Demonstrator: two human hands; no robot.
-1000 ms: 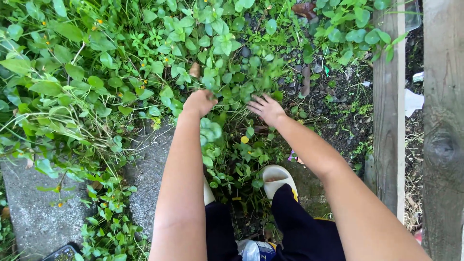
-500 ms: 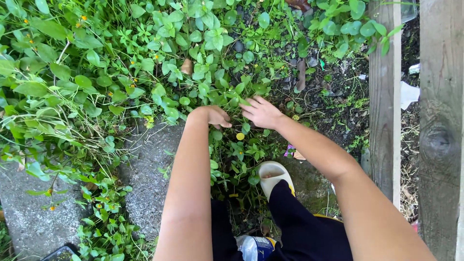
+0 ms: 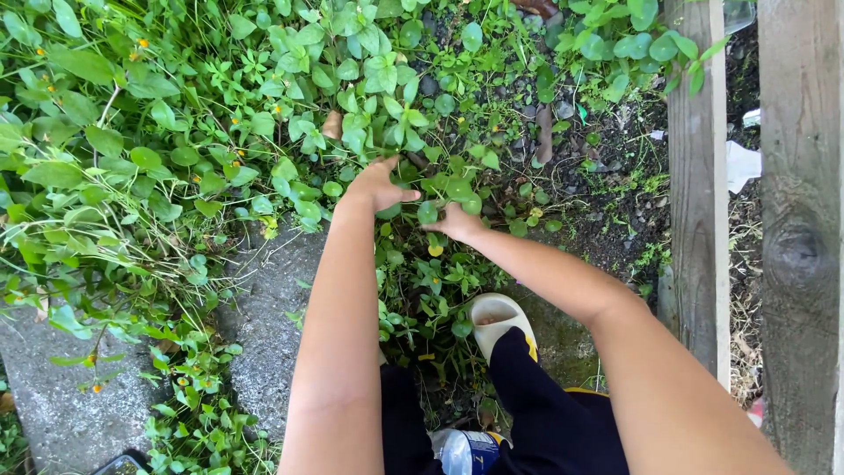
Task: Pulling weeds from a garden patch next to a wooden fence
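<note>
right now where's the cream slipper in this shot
In the head view the cream slipper sits low, just right of centre, on the person's foot among green weeds, below the right hand and left of the wooden post.

Both arms are bare from the hands up, with no sleeves, watch, rings or gloves on the left hand [image 3: 376, 186] or the right hand [image 3: 454, 222]. Toward six o'clock the legs wear black trousers [image 3: 545, 413] with a thin yellow edge showing at about four o'clock. One foot wears a cream-coloured rubber slide sandal [image 3: 499, 318] with a wide smooth strap.
</note>
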